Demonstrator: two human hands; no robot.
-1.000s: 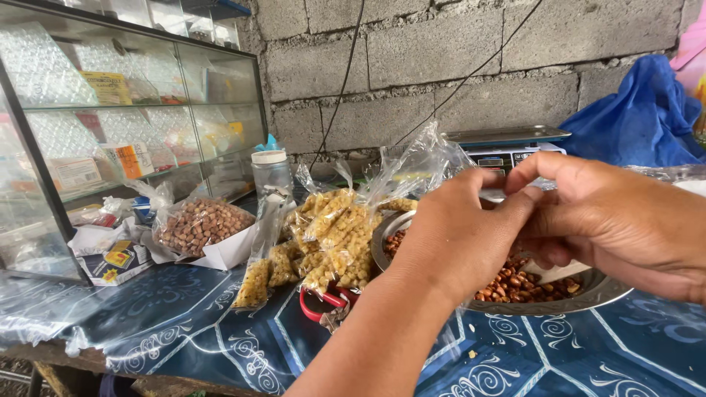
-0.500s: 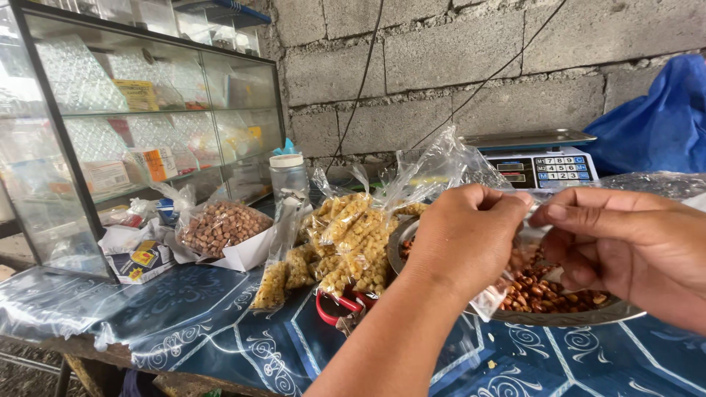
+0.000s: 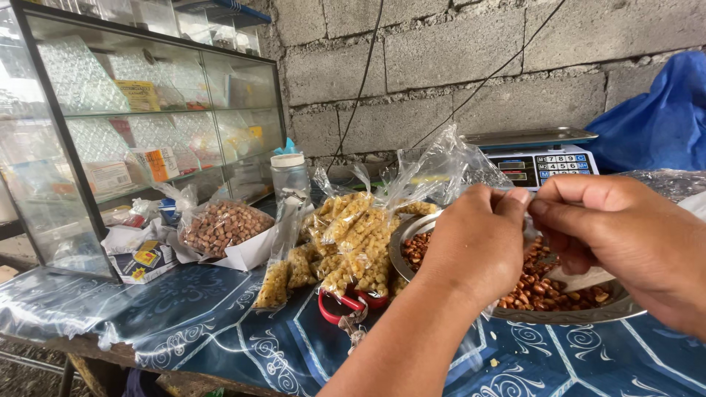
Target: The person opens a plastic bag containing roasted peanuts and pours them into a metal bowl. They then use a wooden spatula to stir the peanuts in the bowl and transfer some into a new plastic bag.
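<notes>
- Left hand (image 3: pixel 474 246) and right hand (image 3: pixel 621 239) meet fingertip to fingertip, both pinching a small clear bag (image 3: pixel 531 228) held just above the bowl.
- Metal bowl (image 3: pixel 515 312) of brown nuts sits right beneath, on the blue cloth (image 3: pixel 220 331).
- Red scissors (image 3: pixel 346 303) lie beside yellow snack packs (image 3: pixel 353 235).
- Scale (image 3: pixel 540 158) stands behind; glass case (image 3: pixel 132 125) far left.

Bowl of nuts (image 3: pixel 548 294) on table (image 3: pixel 220 331), scale (image 3: pixel 540 158) behind, packets (image 3: pixel 353 242) left, cabinet (image 3: pixel 140 132) far left.
</notes>
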